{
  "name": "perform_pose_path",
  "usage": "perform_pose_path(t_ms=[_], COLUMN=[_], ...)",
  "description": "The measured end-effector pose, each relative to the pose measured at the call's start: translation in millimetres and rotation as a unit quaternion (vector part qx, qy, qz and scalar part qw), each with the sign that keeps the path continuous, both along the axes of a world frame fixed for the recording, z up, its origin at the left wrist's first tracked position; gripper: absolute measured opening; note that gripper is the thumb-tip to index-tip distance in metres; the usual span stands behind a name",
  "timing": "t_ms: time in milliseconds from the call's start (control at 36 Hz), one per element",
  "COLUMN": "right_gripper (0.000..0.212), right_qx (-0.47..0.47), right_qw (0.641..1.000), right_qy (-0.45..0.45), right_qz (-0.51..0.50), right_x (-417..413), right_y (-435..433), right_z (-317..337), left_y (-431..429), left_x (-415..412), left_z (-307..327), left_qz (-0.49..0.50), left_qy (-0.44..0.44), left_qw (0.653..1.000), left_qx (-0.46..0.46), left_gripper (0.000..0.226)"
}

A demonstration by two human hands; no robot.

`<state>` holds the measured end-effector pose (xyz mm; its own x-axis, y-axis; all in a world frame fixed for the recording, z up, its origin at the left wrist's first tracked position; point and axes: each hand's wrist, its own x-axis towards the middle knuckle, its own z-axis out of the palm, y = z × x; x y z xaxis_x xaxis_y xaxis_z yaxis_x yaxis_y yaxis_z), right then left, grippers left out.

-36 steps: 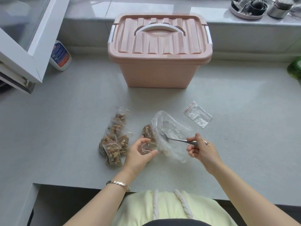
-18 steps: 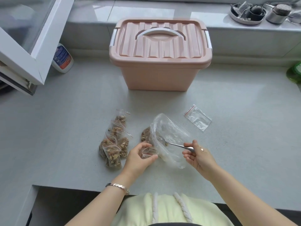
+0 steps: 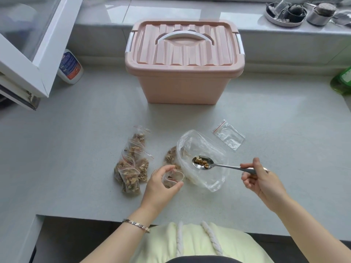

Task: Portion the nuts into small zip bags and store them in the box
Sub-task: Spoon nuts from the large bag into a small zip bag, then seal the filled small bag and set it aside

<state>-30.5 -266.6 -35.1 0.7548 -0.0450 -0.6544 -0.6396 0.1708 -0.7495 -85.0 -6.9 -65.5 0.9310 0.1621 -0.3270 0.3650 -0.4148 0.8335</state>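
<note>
**Portioning well under way, nothing boxed yet**

At centre left of the frame several filled zip bags (image 3: 131, 164) lay heaped on the counter (image 3: 76, 149); I judged these to be finished portions. Just right of them the left hand (image 3: 161, 184) held a small zip bag (image 3: 172, 178), thumb and fingers curled round its open mouth, and it looked only partly filled. Beside it lay the large clear bag (image 3: 205, 179), nearly emptied. A spoon (image 3: 218, 165) loaded with nuts (image 3: 202, 162) hovered over that bag, not yet tipped. In the upper centre the pink box (image 3: 184, 84) stood with its lid on, so storing had likely not begun. One empty zip bag (image 3: 228, 137) waited right of centre. Further right, the right hand (image 3: 260, 179) gripped the spoon's handle.
</note>
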Motion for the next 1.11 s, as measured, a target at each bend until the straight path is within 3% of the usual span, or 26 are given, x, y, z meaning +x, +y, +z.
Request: perform_pose_path(t_ms=[333,417,500,583,667,806,1000,1111], right_gripper=[0.043,0.04,0.055,0.063,0.045,0.044,0.038,0.035], right_qx=[-0.087,-0.147,-0.223,-0.262,-0.244,-0.218,-0.148,-0.108], right_qw=[0.971,0.938,0.873,0.827,0.859,0.934,0.972,0.981], right_qy=[-0.157,-0.216,-0.295,-0.375,-0.389,-0.283,-0.183,-0.159], right_qz=[0.155,0.229,0.319,0.326,0.224,0.03,0.023,0.032], right_x=[5,-5,-14,-14,-8,0,9,14], right_y=[47,66,74,69,56,35,44,57], right_z=[61,65,64,61,58,45,5,-6], left_y=[-4,-6,-5,-4,-3,-3,-6,-3], left_x=[0,0,1,1,1,2,5,10], left_z=[9,10,10,9,10,7,2,2], left_qz=[-0.04,-0.041,-0.038,-0.033,-0.026,-0.04,-0.073,-0.083], left_qy=[-0.042,-0.054,-0.06,-0.06,-0.053,-0.054,-0.039,-0.012], left_qw=[0.997,0.996,0.996,0.996,0.997,0.996,0.994,0.996], left_qx=[0.054,0.061,0.061,0.058,0.049,0.059,0.071,0.031], left_gripper=[0.048,0.048,0.047,0.046,0.047,0.049,0.052,0.057])
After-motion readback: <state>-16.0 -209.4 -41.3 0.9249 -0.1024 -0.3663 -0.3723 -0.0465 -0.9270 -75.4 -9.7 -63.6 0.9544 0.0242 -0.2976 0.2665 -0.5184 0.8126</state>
